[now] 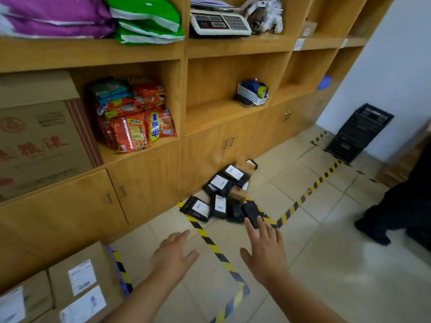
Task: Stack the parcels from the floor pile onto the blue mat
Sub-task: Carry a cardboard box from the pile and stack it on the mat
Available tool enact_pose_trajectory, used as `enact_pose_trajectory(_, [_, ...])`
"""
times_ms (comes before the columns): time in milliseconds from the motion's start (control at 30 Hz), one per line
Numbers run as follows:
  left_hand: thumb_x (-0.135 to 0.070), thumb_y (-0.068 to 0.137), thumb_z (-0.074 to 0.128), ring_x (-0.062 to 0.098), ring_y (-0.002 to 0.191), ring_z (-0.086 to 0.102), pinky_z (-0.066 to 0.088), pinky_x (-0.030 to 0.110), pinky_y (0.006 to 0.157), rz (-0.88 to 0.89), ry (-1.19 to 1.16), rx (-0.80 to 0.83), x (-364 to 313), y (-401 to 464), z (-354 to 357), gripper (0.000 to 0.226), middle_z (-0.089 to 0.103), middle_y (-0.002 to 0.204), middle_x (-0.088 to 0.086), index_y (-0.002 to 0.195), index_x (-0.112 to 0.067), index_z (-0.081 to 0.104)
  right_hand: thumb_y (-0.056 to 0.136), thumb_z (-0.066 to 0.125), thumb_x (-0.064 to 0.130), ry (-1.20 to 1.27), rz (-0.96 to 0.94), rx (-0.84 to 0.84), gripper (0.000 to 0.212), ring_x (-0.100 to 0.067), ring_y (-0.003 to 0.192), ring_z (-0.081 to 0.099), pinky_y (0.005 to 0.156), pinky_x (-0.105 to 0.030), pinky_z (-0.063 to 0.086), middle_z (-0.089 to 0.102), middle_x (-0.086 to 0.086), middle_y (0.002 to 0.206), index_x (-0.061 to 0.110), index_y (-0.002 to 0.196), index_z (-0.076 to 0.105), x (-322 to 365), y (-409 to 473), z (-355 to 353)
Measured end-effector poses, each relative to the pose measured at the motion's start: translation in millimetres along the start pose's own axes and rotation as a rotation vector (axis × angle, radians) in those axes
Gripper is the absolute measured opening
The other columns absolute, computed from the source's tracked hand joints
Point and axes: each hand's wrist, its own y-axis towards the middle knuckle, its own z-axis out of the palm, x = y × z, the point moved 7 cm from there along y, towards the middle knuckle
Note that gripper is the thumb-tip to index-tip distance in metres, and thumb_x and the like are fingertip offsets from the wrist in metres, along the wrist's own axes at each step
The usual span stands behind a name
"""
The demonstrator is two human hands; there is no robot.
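The left hand [173, 250] and right hand [264, 249] are held out over the floor with fingers spread, holding nothing. The pile of parcels [221, 197] is seen ahead, against the wooden cupboard [144, 183].

Both bare forearms reach forward from the lower edge of the view. The left hand [173, 251] is held palm down, fingers straight and together, thumb apart. The right hand [264, 249] is raised higher, fingers spread and extended forward, holding nothing.
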Motion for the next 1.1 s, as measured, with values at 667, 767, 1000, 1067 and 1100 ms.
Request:
enact_pose_trajectory(667, [-0.032, 0.094, 0.047, 0.013, 0.135, 0.033, 0.037, 0.029, 0.104, 0.056, -0.120, -0.023, -178.2, 236.7, -0.9, 0.060, 0.027, 0.152, -0.003, 0.149, -0.026, 0.022, 0.093, 0.041, 0.047, 0.127, 0.168, 0.087, 0.073, -0.026, 0.144, 0.017, 0.119, -0.043, 0.011, 0.007, -0.006, 0.159, 0.026, 0.150, 0.002, -167.8, 206.3, -31.1])
enact_pose_trajectory(767, [-0.033, 0.094, 0.046, 0.015, 0.134, 0.036, 0.039, 0.031, 0.103, 0.066, -0.098, 0.003, -206.6, 284.0, -0.5, 0.060, 0.026, 0.153, -0.004, 0.149, -0.028, 0.021, 0.094, 0.041, 0.047, 0.146, 0.210, 0.090, 0.072, -0.026, 0.144, 0.017, 0.119, -0.042, 0.012, 0.006, -0.006, 0.159, 0.025, 0.150, 0.001, -195.4, 242.4, -36.2])
enact_pose_trajectory(1000, [-0.032, 0.094, 0.047, 0.018, 0.128, 0.043, 0.042, 0.032, 0.098, 0.060, -0.090, 0.036, -275.7, 368.4, 23.3, 0.059, 0.030, 0.150, -0.001, 0.148, -0.026, 0.024, 0.095, 0.041, 0.046, 0.165, 0.240, 0.125, 0.073, -0.025, 0.144, 0.016, 0.119, -0.042, 0.012, 0.005, -0.005, 0.159, 0.025, 0.151, 0.000, -267.8, 314.4, -32.9])
enact_pose_trajectory(1067, [-0.031, 0.094, 0.047, 0.016, 0.132, 0.039, 0.041, 0.031, 0.100, 0.042, -0.103, 0.036, -293.8, 390.1, 37.8, 0.059, 0.028, 0.151, -0.002, 0.148, -0.026, 0.025, 0.094, 0.041, 0.046, 0.165, 0.226, 0.141, 0.074, -0.025, 0.144, 0.017, 0.119, -0.042, 0.011, 0.006, -0.005, 0.159, 0.025, 0.151, 0.000, -292.6, 337.0, -27.7])
enact_pose_trajectory(1100, [-0.031, 0.094, 0.048, 0.017, 0.130, 0.041, 0.042, 0.032, 0.100, 0.025, -0.115, 0.035, -302.1, 400.5, 45.8, 0.059, 0.029, 0.151, -0.001, 0.148, -0.026, 0.026, 0.094, 0.041, 0.046, 0.162, 0.214, 0.150, 0.074, -0.025, 0.143, 0.018, 0.118, -0.041, 0.011, 0.006, -0.004, 0.159, 0.024, 0.151, 0.000, -305.8, 348.3, -24.5])
